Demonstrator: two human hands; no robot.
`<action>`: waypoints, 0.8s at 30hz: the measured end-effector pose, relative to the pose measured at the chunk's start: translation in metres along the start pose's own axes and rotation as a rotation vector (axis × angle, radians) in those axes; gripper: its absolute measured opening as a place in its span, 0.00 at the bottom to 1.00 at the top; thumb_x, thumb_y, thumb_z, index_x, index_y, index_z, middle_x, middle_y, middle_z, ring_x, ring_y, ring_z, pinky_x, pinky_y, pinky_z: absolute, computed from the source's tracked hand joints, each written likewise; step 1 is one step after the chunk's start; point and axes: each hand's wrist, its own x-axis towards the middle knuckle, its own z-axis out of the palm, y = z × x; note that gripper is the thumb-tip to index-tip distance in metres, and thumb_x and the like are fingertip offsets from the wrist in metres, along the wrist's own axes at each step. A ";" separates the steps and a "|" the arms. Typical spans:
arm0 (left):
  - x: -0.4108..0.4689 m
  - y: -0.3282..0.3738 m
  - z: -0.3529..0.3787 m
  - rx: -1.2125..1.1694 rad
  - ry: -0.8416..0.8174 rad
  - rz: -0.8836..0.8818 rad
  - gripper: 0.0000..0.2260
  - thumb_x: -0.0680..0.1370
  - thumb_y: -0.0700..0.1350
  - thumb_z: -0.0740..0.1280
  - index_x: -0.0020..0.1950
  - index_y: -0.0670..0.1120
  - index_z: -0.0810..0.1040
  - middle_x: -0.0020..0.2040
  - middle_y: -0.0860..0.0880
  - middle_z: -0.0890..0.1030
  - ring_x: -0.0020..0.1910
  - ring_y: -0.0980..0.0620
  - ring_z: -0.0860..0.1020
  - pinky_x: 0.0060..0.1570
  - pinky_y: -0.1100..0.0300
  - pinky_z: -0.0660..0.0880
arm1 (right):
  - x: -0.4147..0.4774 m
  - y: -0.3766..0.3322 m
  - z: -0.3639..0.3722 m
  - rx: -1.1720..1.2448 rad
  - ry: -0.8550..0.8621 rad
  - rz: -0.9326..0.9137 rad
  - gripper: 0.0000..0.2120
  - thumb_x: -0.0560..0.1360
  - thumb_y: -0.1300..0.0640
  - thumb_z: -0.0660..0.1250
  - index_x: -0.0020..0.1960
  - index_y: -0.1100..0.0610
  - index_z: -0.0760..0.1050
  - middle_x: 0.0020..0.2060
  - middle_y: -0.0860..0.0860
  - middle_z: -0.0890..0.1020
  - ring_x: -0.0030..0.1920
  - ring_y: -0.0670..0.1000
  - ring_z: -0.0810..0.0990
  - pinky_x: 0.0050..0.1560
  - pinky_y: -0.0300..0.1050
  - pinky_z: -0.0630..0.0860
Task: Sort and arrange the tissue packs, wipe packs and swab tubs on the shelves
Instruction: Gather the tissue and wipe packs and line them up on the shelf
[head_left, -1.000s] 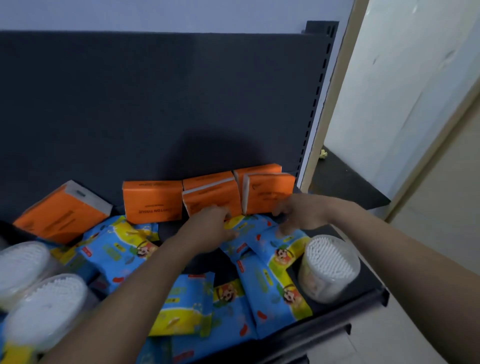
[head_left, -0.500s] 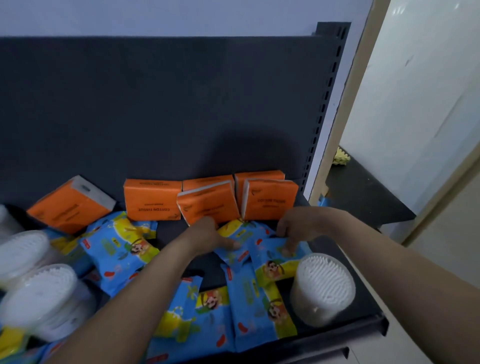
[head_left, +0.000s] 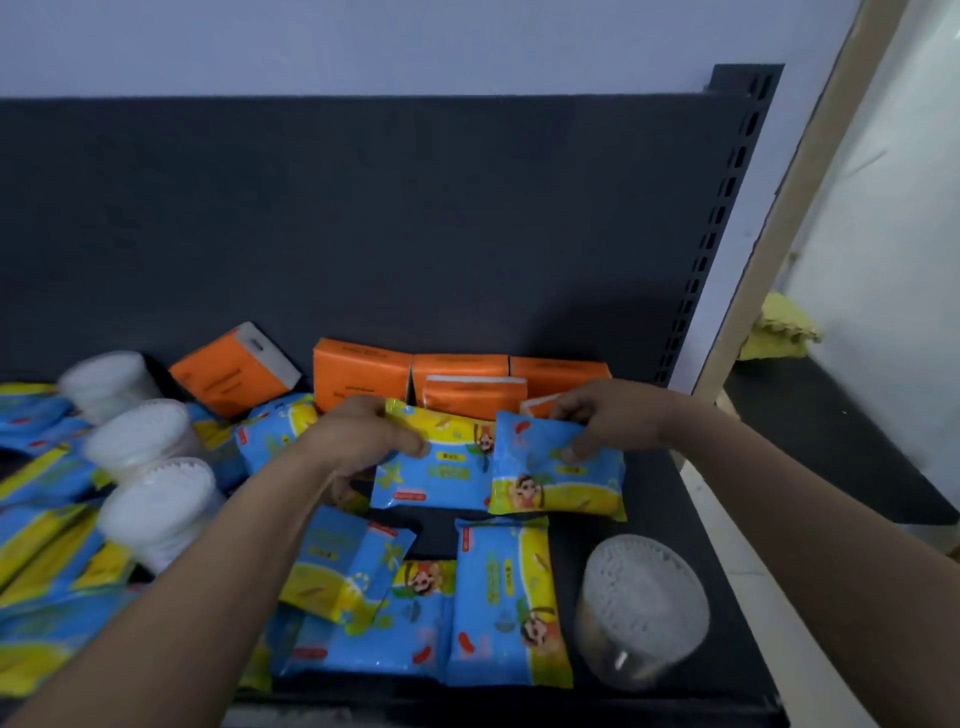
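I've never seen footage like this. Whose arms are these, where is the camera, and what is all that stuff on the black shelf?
There is no machine here. These are a person's two bare arms, filmed by one wide-angle camera worn on the head, looking forward and down. The left hand grips a blue and yellow wipe pack by its left edge. The right hand pinches a second wipe pack beside it. Loose wipe packs lie on the black shelf. Orange tissue packs stand along the back. Round swab tubs sit at the left, and one swab tub sits at the front right.
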 end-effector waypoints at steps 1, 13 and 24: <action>-0.003 -0.001 -0.001 -0.030 0.038 0.040 0.10 0.67 0.42 0.75 0.43 0.43 0.76 0.35 0.45 0.75 0.31 0.48 0.73 0.30 0.62 0.71 | 0.001 -0.001 0.000 0.003 0.018 -0.008 0.10 0.69 0.56 0.74 0.49 0.54 0.79 0.51 0.53 0.82 0.51 0.54 0.80 0.56 0.54 0.76; -0.036 -0.020 -0.015 -0.610 0.229 0.042 0.19 0.76 0.51 0.66 0.62 0.43 0.71 0.49 0.43 0.82 0.40 0.45 0.82 0.26 0.54 0.79 | 0.011 -0.024 -0.001 0.203 0.198 -0.168 0.05 0.70 0.60 0.73 0.44 0.57 0.79 0.42 0.54 0.83 0.41 0.50 0.80 0.44 0.47 0.76; -0.088 -0.064 -0.115 -0.843 0.284 0.119 0.10 0.72 0.31 0.67 0.52 0.39 0.76 0.45 0.44 0.81 0.33 0.53 0.82 0.31 0.63 0.79 | 0.044 -0.150 0.033 0.510 0.348 -0.205 0.08 0.73 0.60 0.70 0.41 0.53 0.71 0.38 0.51 0.79 0.37 0.50 0.78 0.40 0.44 0.74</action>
